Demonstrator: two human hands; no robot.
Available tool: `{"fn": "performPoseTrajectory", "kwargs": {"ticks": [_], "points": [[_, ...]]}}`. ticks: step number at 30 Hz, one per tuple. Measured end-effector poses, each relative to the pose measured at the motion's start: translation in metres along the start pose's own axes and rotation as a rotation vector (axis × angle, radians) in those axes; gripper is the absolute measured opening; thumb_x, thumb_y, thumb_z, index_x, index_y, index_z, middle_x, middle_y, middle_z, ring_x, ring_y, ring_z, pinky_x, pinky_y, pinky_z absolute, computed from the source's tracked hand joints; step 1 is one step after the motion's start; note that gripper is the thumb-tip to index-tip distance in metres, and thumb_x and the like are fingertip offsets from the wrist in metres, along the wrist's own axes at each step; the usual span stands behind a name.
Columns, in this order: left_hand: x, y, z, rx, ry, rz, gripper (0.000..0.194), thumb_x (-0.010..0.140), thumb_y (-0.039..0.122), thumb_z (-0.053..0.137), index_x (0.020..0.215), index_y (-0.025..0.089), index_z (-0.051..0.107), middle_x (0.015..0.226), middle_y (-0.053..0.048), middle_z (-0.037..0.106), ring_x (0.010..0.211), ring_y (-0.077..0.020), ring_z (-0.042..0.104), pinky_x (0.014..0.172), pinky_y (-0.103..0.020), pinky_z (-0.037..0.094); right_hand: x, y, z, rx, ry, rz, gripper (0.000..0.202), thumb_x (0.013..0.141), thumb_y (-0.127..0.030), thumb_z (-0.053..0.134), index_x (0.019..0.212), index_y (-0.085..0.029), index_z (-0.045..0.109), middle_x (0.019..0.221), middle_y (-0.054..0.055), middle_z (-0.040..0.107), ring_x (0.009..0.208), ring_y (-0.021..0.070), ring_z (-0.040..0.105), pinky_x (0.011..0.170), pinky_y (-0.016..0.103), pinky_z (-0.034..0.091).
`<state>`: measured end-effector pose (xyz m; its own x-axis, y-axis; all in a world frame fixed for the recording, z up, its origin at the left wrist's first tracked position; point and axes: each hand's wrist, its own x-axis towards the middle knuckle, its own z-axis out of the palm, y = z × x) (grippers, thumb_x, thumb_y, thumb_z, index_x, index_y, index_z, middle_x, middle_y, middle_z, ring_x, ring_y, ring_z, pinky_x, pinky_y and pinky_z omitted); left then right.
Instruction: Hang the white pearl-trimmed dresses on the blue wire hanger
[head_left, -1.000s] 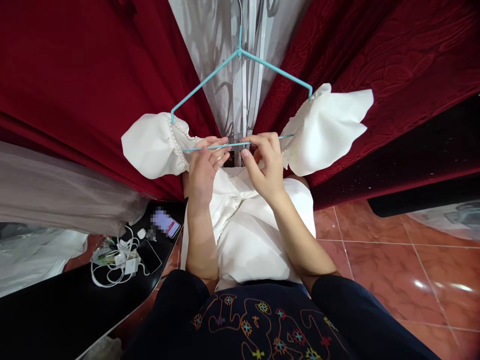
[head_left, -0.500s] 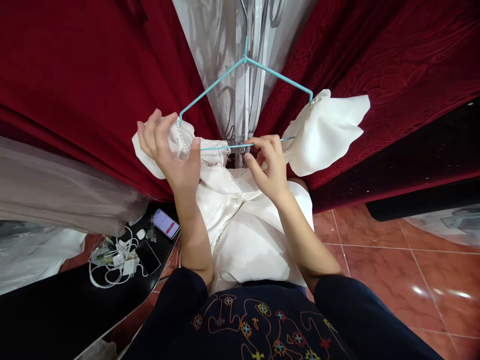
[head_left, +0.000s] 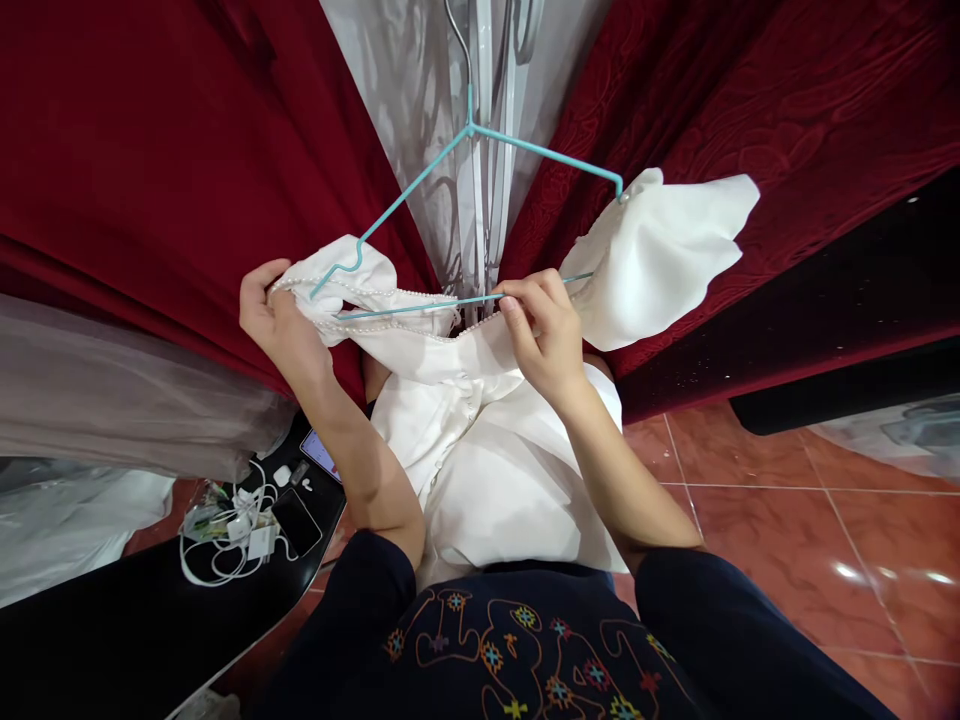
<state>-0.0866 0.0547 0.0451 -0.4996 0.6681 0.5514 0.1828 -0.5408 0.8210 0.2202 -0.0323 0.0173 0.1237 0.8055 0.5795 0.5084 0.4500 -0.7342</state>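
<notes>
A light blue wire hanger [head_left: 545,151] hangs by its hook in front of me. Its right shoulder end sits inside the right sleeve of a white dress [head_left: 510,480], whose skirt lies over my lap. My left hand [head_left: 281,325] is closed on the pearl-trimmed left strap of the dress and holds it out around the hanger's left end, which shows in the strap's opening. My right hand [head_left: 544,330] pinches the hanger's bottom bar near its middle.
On the left, a black bench [head_left: 112,610] bears a phone [head_left: 297,518], white cables [head_left: 199,570] and a second lit phone [head_left: 319,455] partly behind my left arm. Red curtains [head_left: 172,130] flank white fabric and a metal stand. Red tiles lie at the right.
My left hand has closed on the strap and moved left, pulling it outward. The hanger's left end is more exposed and the hanger has tilted slightly. My right hand has barely moved.
</notes>
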Motion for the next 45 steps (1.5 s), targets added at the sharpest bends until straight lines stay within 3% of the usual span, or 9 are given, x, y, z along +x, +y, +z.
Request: {"fn": "performPoseTrajectory", "kwargs": {"ticks": [6,12,19,27,30,34,38,42,45], "points": [[-0.024,-0.022,-0.014,-0.001,0.049,-0.048,0.01,0.091,0.018,0.074,0.099,0.023,0.075,0.093,0.003,0.078,0.101,-0.0202,0.073,0.097,-0.039,0.057,0.001,-0.005,0.005,0.051,-0.023,-0.004,0.044,0.11,-0.057,0.049,0.105,-0.024,0.077,0.1,0.006,0.068,0.081,0.014,0.057,0.068,0.03,0.049],[-0.076,-0.002,0.004,0.041,-0.408,0.056,0.02,0.095,0.034,0.08,0.08,0.021,0.077,0.107,-0.005,0.082,0.113,-0.022,0.076,0.118,-0.045,0.054,0.003,-0.008,0.018,0.095,-0.019,0.021,0.044,0.109,-0.059,0.05,0.103,-0.024,0.076,0.099,0.006,0.069,0.08,0.0138,0.059,0.068,0.029,0.05],[-0.101,0.021,0.032,-0.219,-0.546,-0.14,0.041,0.085,0.05,0.092,0.111,0.022,0.079,0.108,-0.008,0.082,0.101,-0.0219,0.08,0.097,-0.035,0.062,0.003,-0.007,0.019,0.078,0.013,0.012,0.043,0.109,-0.059,0.051,0.104,-0.024,0.077,0.096,0.006,0.068,0.079,0.0144,0.059,0.066,0.03,0.051],[-0.127,0.043,0.061,-0.299,-0.431,-0.143,0.034,0.101,0.059,0.072,0.103,0.025,0.071,0.108,-0.007,0.082,0.115,-0.0267,0.08,0.117,-0.049,0.057,0.003,-0.013,0.011,0.069,-0.008,0.028,0.039,0.108,-0.055,0.055,0.109,-0.027,0.081,0.098,0.006,0.066,0.086,0.0158,0.062,0.069,0.031,0.054],[-0.13,0.046,0.067,-0.337,-0.421,-0.144,0.031,0.102,0.057,0.071,0.104,0.027,0.068,0.105,-0.006,0.082,0.114,-0.0255,0.08,0.123,-0.049,0.053,0.0,-0.012,0.007,0.079,0.098,0.013,0.035,0.106,-0.053,0.058,0.111,-0.027,0.081,0.107,0.008,0.064,0.088,0.0166,0.062,0.069,0.034,0.056],[-0.129,0.046,0.068,-0.283,-0.347,-0.176,0.035,0.101,0.061,0.07,0.102,0.026,0.064,0.101,-0.004,0.082,0.112,-0.024,0.08,0.122,-0.047,0.053,0.004,0.003,-0.01,-0.056,0.424,-0.08,0.032,0.104,-0.053,0.06,0.108,-0.027,0.079,0.112,0.01,0.058,0.107,0.0245,0.064,0.093,0.051,0.062],[-0.127,0.044,0.068,-0.266,-0.33,-0.164,0.034,0.103,0.059,0.068,0.101,0.026,0.063,0.094,-0.002,0.08,0.106,-0.0225,0.081,0.119,-0.045,0.054,0.022,0.028,-0.029,-0.188,0.408,-0.1,0.051,0.093,-0.058,0.075,0.134,-0.029,0.068,0.126,0.011,0.06,0.128,0.0321,0.059,0.116,0.068,0.05],[-0.127,0.043,0.068,-0.25,-0.303,-0.133,0.034,0.104,0.059,0.066,0.101,0.025,0.063,0.093,-0.002,0.078,0.106,-0.0223,0.081,0.121,-0.045,0.053,0.04,0.045,-0.032,-0.151,0.308,-0.08,0.04,0.096,-0.046,0.072,0.131,-0.025,0.067,0.128,0.011,0.067,0.122,0.0293,0.064,0.111,0.059,0.054],[-0.124,0.042,0.065,-0.23,-0.302,-0.132,0.036,0.104,0.06,0.065,0.101,0.024,0.062,0.093,-0.002,0.077,0.103,-0.0224,0.081,0.118,-0.045,0.056,0.052,0.053,-0.034,-0.097,0.374,-0.05,0.021,0.102,-0.035,0.061,0.112,-0.021,0.072,0.109,0.008,0.073,0.098,0.022,0.068,0.094,0.044,0.057]]}}
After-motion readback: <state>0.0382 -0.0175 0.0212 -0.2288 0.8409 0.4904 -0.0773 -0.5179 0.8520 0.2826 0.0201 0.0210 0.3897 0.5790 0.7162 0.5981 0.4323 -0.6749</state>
